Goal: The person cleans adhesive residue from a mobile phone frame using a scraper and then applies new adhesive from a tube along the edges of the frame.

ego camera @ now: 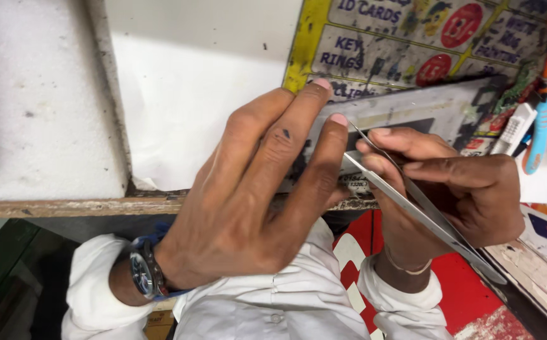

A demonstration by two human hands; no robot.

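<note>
My left hand [257, 189] lies flat with its fingers spread, pressing down on a grey sheet or board [424, 110] on the counter; a wristwatch [144, 272] is on its wrist. My right hand [456, 189] grips a long flat metal strip like a steel ruler [412, 211], held slanted, with a thin blade or wire [374, 143] rising between its fingers toward my left fingertips. What lies under the left palm is hidden.
A white sheet [185, 82] covers the counter at upper left, past a worn wooden edge [66, 206]. A printed yellow-bordered poster [412, 38] lies beyond. Orange and blue tools [544, 107] stand at right. A red surface [474, 296] is below.
</note>
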